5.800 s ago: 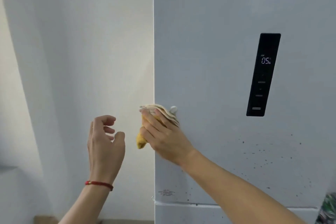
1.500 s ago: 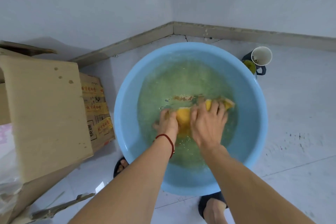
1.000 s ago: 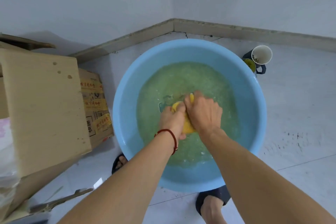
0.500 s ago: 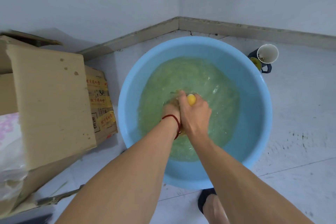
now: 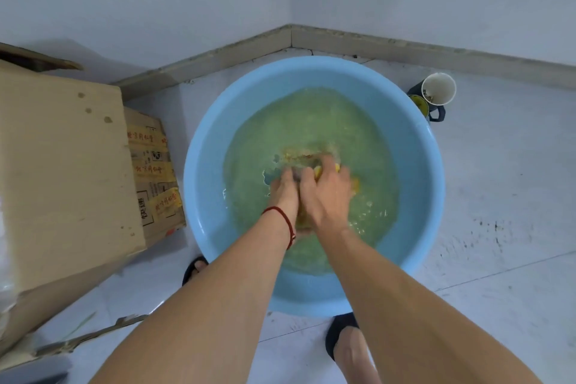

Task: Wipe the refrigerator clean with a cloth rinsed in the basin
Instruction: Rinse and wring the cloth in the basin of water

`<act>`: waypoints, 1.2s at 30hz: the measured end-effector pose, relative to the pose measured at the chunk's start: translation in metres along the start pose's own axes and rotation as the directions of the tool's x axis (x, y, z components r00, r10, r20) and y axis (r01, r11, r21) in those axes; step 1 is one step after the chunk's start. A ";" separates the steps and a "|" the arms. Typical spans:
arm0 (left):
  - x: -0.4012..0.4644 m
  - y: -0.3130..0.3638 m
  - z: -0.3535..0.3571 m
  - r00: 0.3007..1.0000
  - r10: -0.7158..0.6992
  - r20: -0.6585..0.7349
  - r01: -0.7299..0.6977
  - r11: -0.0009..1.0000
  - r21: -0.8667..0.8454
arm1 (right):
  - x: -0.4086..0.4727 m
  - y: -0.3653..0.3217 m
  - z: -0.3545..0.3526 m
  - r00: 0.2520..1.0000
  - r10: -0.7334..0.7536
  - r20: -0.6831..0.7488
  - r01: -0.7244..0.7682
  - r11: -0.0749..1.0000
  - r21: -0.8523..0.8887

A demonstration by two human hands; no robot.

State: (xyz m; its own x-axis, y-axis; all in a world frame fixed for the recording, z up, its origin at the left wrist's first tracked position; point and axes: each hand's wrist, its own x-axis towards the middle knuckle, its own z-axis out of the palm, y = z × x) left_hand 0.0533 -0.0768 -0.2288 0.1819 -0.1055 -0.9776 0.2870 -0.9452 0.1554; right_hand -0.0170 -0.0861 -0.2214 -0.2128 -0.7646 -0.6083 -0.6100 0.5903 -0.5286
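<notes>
We see the yellow cloth (image 5: 318, 170) under the water in the basin (image 5: 205, 165), bunched beneath both sets of fingers. Our right hand (image 5: 327, 193) curls over it, gripping; our left hand (image 5: 285, 188) presses alongside, its fingertips submerged, its grip unclear.

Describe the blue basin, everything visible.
The basin is round, light blue, plastic-looking, with a smooth rolled rim. It sits upright on the pale floor near the room corner, partly filled with greenish, rippled water. A cardboard box sits beside its left rim. Both hands, left hand and right hand, work a yellow cloth in the water.
</notes>
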 end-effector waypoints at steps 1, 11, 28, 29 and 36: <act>0.003 0.000 0.002 1.000 0.019 0.016 -0.018 0.998 -0.052 | -0.004 -0.010 0.000 0.996 0.092 0.015 -0.093 0.977 0.189; -0.068 0.022 -0.015 0.961 0.268 -0.064 -0.234 0.917 0.325 | -0.007 -0.013 -0.034 1.000 0.006 -0.003 -0.007 0.988 -0.152; -0.244 0.089 -0.053 0.769 0.292 0.568 -0.619 0.562 0.549 | -0.094 -0.040 -0.143 0.842 -0.515 0.162 0.491 0.855 0.165; -0.248 0.093 -0.063 0.782 0.288 0.553 -0.598 0.595 0.537 | -0.094 -0.048 -0.150 0.856 -0.497 0.144 0.481 0.866 0.134; -0.247 0.090 -0.099 0.866 0.309 0.392 -0.485 0.331 0.810 | -0.106 -0.102 -0.211 0.859 -0.410 0.307 0.391 0.912 0.123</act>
State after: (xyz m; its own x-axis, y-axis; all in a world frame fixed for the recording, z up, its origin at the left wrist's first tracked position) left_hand 0.1276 -0.1050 0.0404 -0.1229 -0.5044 -0.8547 -0.7546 -0.5118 0.4106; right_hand -0.0931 -0.1193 0.0216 0.3017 -0.8193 -0.4876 -0.5459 0.2708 -0.7929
